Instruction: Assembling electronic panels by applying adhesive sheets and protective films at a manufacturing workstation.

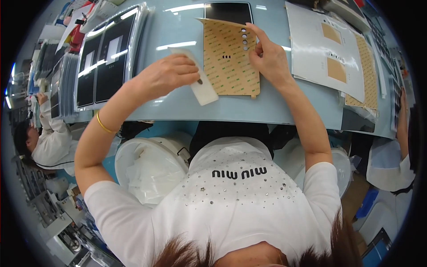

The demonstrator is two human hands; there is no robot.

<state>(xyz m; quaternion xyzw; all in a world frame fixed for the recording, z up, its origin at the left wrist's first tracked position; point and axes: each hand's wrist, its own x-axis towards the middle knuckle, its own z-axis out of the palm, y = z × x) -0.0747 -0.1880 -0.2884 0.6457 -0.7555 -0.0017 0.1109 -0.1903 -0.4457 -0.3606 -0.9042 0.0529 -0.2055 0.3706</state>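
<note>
My left hand (171,73) is closed around a flat white scraper-like plate (204,93) with a dark oval spot, tilted beside the left edge of a tan adhesive sheet (229,75). That sheet is patterned with small green print and has a column of round holes near its upper right. My right hand (272,58) grips the sheet's upper right edge, index finger at the corner and thumb lower down. The sheet's top edge is lifted and bent. Behind it, a glossy black panel (229,12) with a light border shows in part; the sheet hides the rest.
Black panels in clear film (109,58) are stacked at the left of the blue-grey table (164,109). White sheets with tan cutouts (311,53) lie at the right over more tan sheets (367,66). Lined white bins (151,167) stand below the table edge. Other people sit at both sides.
</note>
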